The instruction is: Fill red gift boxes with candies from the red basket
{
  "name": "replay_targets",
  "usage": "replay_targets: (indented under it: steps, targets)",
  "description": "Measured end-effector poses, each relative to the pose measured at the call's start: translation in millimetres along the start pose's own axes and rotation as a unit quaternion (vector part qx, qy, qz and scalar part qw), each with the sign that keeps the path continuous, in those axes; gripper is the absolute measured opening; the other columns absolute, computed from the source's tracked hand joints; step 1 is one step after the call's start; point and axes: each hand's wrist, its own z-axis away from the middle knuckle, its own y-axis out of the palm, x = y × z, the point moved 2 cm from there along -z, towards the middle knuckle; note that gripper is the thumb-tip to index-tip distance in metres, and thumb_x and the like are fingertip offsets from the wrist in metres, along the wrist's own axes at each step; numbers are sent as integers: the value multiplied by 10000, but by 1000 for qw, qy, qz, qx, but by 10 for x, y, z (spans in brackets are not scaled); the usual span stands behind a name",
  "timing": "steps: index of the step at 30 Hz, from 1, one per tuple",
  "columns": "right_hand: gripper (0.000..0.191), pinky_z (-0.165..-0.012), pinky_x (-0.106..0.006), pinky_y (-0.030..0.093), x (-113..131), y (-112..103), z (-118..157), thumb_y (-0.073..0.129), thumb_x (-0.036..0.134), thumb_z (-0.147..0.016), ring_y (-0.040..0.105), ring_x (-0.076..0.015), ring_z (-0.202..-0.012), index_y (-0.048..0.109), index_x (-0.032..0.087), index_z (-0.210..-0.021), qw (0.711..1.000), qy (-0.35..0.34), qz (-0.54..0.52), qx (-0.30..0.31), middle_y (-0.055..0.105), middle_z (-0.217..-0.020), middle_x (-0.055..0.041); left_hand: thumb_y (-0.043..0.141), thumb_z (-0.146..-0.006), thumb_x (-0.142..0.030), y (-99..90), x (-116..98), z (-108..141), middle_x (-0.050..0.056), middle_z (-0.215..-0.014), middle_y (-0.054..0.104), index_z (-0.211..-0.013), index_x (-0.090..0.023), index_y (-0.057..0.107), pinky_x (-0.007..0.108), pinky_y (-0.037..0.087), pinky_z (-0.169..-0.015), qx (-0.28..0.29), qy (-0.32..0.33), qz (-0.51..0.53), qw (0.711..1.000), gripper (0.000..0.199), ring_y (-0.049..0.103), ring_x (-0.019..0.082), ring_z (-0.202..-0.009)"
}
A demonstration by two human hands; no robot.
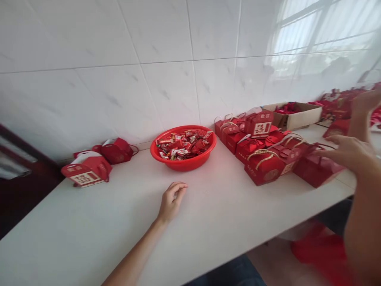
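Note:
My left hand (172,200) is over the white table in front of a red plastic basket (185,165). Its fingers are curled together, with nothing visible in them. The basket is full of small wrapped candies (186,145). At the right, my right hand (347,155) has its fingers apart beside a dark red gift box (317,167) with a cord handle. Its fingertips are at the top of this box; whether they touch it is unclear. Left of that stands a red gift box with a twisted rope handle (263,169), among several similar boxes.
Two or more red gift boxes (87,172) stand at the left end of the white table (190,230). An open carton (303,119) of red items is at the back right. Another person's hand (366,101) shows at the right edge. A tiled wall (166,91) borders the table.

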Motion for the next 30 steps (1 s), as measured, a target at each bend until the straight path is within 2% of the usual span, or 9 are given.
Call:
replay_targets:
  steps: [3,6,10,12,14,17,20,25,30]
  targets:
    - [269,-651,-398,472,407,-28,233,804,302,-655,667,-298,-749,699,273,-902,998,-28,-48,29,744,-840,-131,574,-838,-367,17,-24,10,71,-927,700,-833,-212,730,324,549,-806,3,-1,4,1000,220,670,210,-909]
    - [194,-708,-406,535,1151,5,709,706,303,-772,717,-295,-826,707,303,-966,954,-202,-218,43,766,-966,-86,565,-845,-351,29,-35,25,72,-944,702,-839,-208,733,327,546,-805,0,-10,5,1000,221,673,204,-911]
    - [211,-837,-410,565,2201,86,1660,584,248,-933,717,-281,-953,709,230,-1102,764,-566,-264,159,757,-1072,-119,546,-848,-305,37,-26,51,73,-957,707,-836,-207,734,322,538,-791,-9,-25,4,1000,213,674,199,-909]
    - [252,-861,-401,562,2523,125,2157,655,373,-911,700,-282,-997,708,195,-1082,661,-678,-266,181,735,-1118,-139,551,-849,-302,17,-20,50,76,-953,707,-829,-202,731,324,536,-805,-21,-25,13,999,207,672,202,-913]
    - [399,-958,-395,527,2700,189,2626,607,480,-936,659,-271,-1116,672,179,-1188,552,-767,-290,152,687,-1248,-158,567,-846,-311,-30,-17,30,78,-951,707,-826,-197,729,321,535,-812,-31,-25,26,999,199,671,204,-912]
    - [286,-1044,-312,469,2828,371,3169,450,274,-1045,630,-159,-1162,710,197,-1134,456,-825,-329,55,662,-1342,-59,593,-829,-319,-166,-15,-37,75,-946,715,-826,-191,731,307,535,-810,-47,-29,36,998,188,672,200,-893]
    - [350,-1044,-320,467,2966,571,3427,406,267,-1059,605,-154,-1205,753,218,-1068,420,-846,-327,31,644,-1376,-53,599,-811,-339,-388,1,-133,67,-911,726,-826,-187,734,296,543,-793,-79,-27,28,996,204,681,193,-838]
    - [322,-1132,-497,372,3190,670,3374,472,299,-1024,498,-238,-1359,792,325,-996,358,-868,-342,32,604,-1422,-66,578,-780,-415,-966,105,-322,65,-862,744,-833,-180,733,307,566,-789,-168,-33,-57,984,287,701,202,-799]
    - [456,-1158,-470,359,3248,762,3369,324,201,-1057,459,-188,-1388,776,258,-1042,353,-864,-358,-5,609,-1426,-15,517,-792,-341,-1651,182,-635,87,-966,761,-880,-166,715,332,560,-858,-238,-68,-161,955,278,706,227,-901]
